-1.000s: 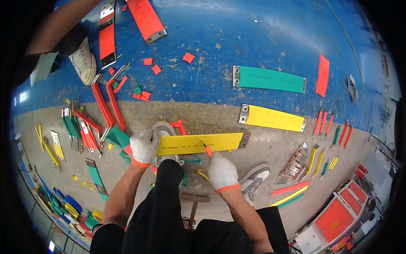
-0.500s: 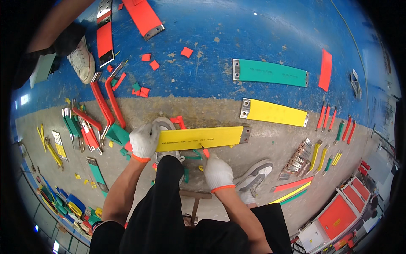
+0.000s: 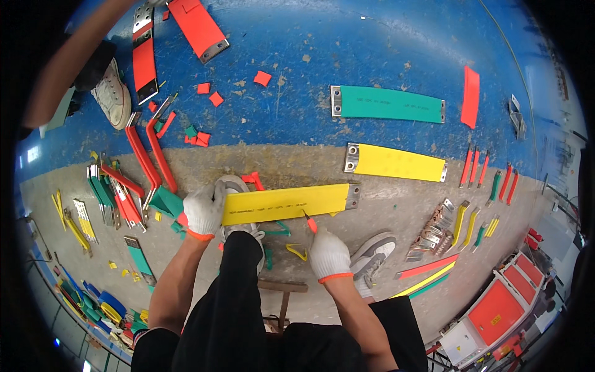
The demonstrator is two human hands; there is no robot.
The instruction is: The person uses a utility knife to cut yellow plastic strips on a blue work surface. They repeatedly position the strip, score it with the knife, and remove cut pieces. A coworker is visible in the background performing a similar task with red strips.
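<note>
Left hand, white-gloved, was clamped on the left end of a yellow bar. Right hand, gloved likewise, was closed around a red-handled knife; blade pointed up and leftward, its tip over the bar near the lower edge. Whether the tip touched the yellow surface could not be told. The bar lay crosswise in front of the person, right end slightly higher in view, with a bare metal end at the right and a line of dark print along the yellow. Its left part overlapped the left shoe; what bore its weight could not be made out. The right shoe stood just to the right of the right hand. Beyond the bar, on the grey floor, lay a second yellow bar; farther off, on blue floor, a green bar and a red sleeve. Red scraps were scattered at upper left, near a co-worker's shoe. Bent red bars lay beyond the left hand. At right, a pile of metal parts lay near a red strip.
</note>
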